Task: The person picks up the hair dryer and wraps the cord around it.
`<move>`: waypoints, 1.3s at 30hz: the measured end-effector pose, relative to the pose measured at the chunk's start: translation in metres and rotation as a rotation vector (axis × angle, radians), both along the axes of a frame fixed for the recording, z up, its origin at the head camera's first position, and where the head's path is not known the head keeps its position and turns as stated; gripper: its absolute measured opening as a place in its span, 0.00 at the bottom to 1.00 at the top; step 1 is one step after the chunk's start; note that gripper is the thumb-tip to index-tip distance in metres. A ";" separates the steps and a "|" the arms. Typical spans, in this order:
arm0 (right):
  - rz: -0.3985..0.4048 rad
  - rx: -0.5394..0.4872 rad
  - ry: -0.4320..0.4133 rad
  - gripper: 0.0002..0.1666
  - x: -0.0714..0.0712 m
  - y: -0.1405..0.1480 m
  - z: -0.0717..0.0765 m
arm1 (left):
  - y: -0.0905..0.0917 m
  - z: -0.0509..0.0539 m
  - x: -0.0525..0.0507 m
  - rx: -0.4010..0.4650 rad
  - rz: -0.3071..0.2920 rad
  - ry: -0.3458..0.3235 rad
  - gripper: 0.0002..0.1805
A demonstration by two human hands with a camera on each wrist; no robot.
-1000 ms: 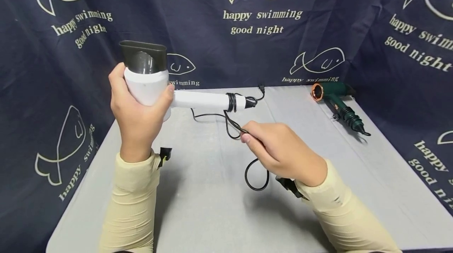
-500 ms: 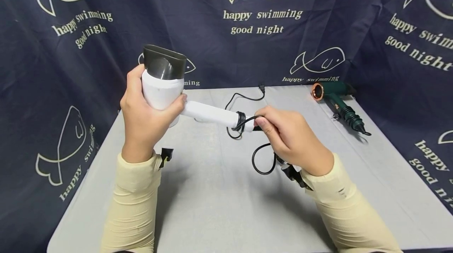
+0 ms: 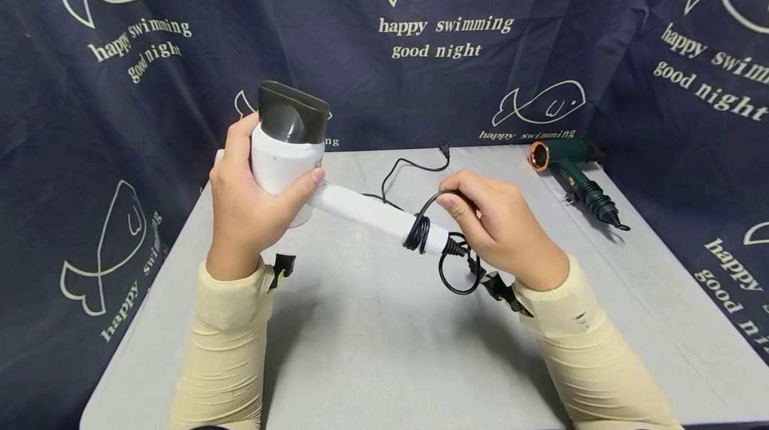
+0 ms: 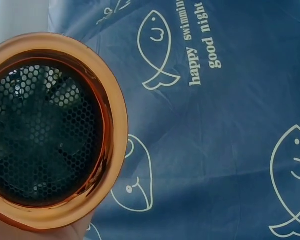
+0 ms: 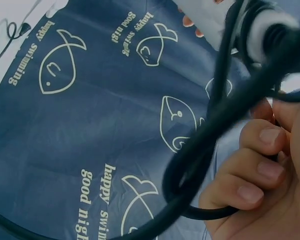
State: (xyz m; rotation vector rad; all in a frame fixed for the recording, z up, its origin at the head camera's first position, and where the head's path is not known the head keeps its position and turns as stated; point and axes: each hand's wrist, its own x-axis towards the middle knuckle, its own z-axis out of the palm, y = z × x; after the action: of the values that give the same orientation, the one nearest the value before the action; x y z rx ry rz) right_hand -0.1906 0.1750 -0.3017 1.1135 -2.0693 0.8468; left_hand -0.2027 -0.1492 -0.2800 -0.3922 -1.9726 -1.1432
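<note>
A white hair dryer with a black flat nozzle is held above the table by the left hand, its thumb and fingers curled round the barrel. Its handle slants down to the right, with black cord wound round the end. The right hand pinches the cord between thumb and index finger, just above the handle's end; a loop hangs below. In the left wrist view the dryer's copper-rimmed rear grille fills the left side. The right wrist view has the cord crossing before the curled fingers.
A dark green hair dryer with cord round its handle lies at the table's back right. The white dryer's plug lies near the back edge of the grey table. Dark blue printed curtains stand behind and at both sides.
The left hand has moved the white dryer rightward and slightly down, and its handle now tilts lower. My right hand has moved up and right with the cord, which now passes over the handle's end.
</note>
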 end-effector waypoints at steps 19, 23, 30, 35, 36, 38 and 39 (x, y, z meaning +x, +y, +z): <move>0.078 -0.011 -0.039 0.19 -0.005 -0.003 -0.004 | -0.002 0.003 0.005 0.120 -0.159 0.042 0.41; 0.091 -0.007 -0.049 0.17 -0.006 -0.006 -0.006 | -0.001 0.004 0.007 0.145 -0.173 0.038 0.40; 0.144 -0.012 -0.068 0.12 -0.007 -0.015 -0.014 | -0.001 0.006 0.008 0.177 -0.189 0.038 0.38; 0.184 -0.003 -0.133 0.08 -0.008 -0.022 -0.020 | -0.001 0.007 0.010 0.196 -0.190 0.044 0.38; 0.179 -0.002 -0.149 0.09 -0.007 -0.023 -0.021 | -0.002 0.007 0.010 0.192 -0.189 0.045 0.38; 0.154 0.000 -0.173 0.11 -0.006 -0.025 -0.022 | -0.002 0.007 0.010 0.197 -0.187 0.044 0.38; 0.148 -0.002 -0.190 0.12 -0.006 -0.026 -0.023 | -0.002 0.006 0.010 0.199 -0.184 0.043 0.38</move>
State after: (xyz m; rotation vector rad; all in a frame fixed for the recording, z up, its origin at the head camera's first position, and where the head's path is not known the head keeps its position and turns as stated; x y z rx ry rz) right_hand -0.1963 0.1494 -0.3242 1.2384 -2.1578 1.0620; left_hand -0.1924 -0.1512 -0.2735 -0.4958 -1.7936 -1.4220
